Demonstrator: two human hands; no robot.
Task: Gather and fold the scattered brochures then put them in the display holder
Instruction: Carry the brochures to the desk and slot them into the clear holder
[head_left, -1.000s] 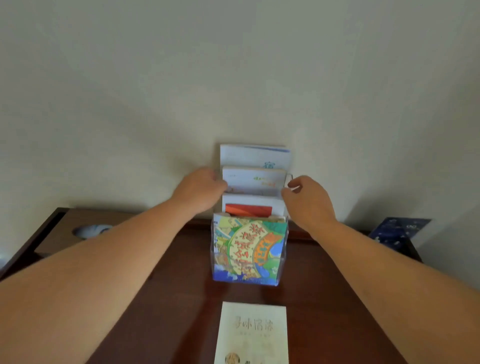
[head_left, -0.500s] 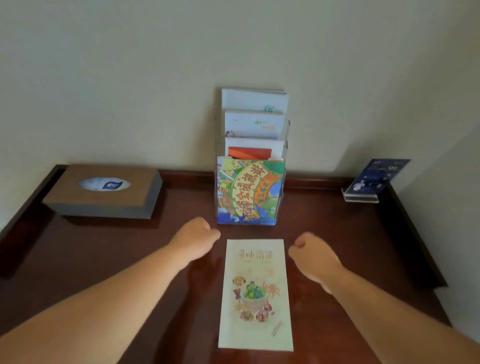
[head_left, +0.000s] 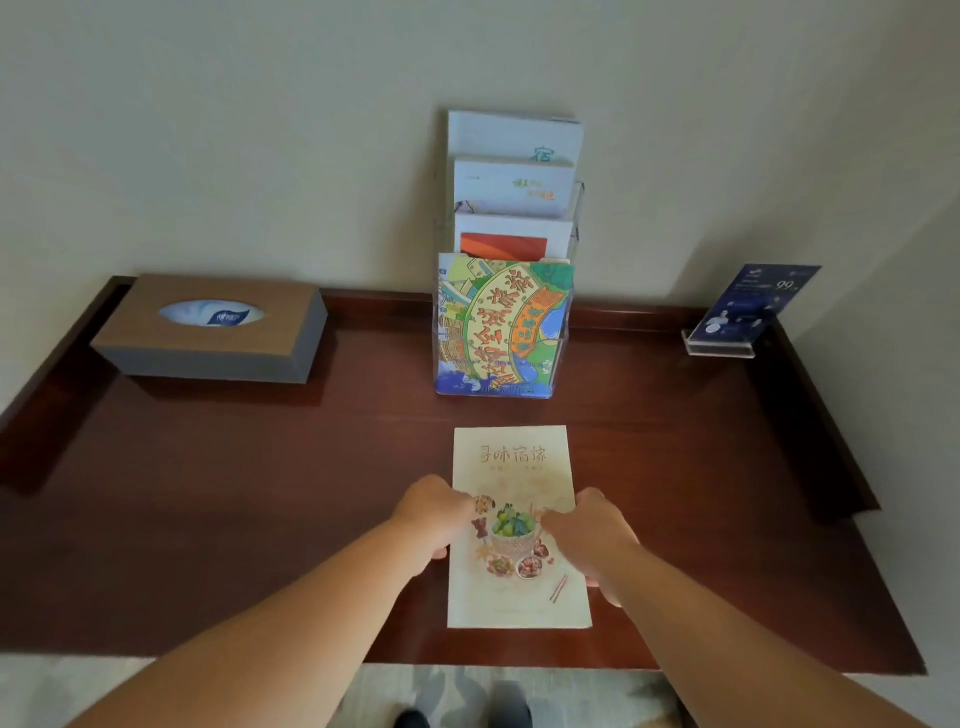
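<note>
Hands were up at the holder a second ago and have since dropped to the one loose brochure, lying near-centre on the table. Left hand curls over its left edge, right hand over its right. Both seem to pinch it, but the grip underneath is hidden. Judged: last pickup starting, and the holder's four tiers are already filled.

Writing: the brochure title is four stylised Chinese characters. The front holder brochure carries arched Chinese lettering. The far-right sign shows "99". The tissue box sits far left.

Both forearms reach forward, converging; left hand and right hand near each other, fingers curled, knuckles up
</note>
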